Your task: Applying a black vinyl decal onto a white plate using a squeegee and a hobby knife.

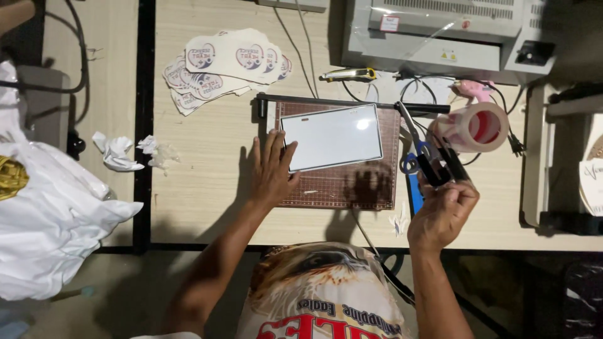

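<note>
My left hand (271,171) lies flat with spread fingers on the left part of a brown paper cutter board (352,185), its fingertips on the near-left corner of a glossy white rectangular sheet (331,137). My right hand (441,212) is shut on the black handle (440,164) of the cutter's blade arm, lifted above the board's right edge. The hand's shadow falls on the board.
Blue-handled scissors (414,147) and a roll of tape (474,127) lie right of the cutter. Round printed stickers (223,66) are stacked at the back left. A grey laminator (440,34), a yellow utility knife (348,75), crumpled paper (116,152) and white cloth (44,213) surround the table.
</note>
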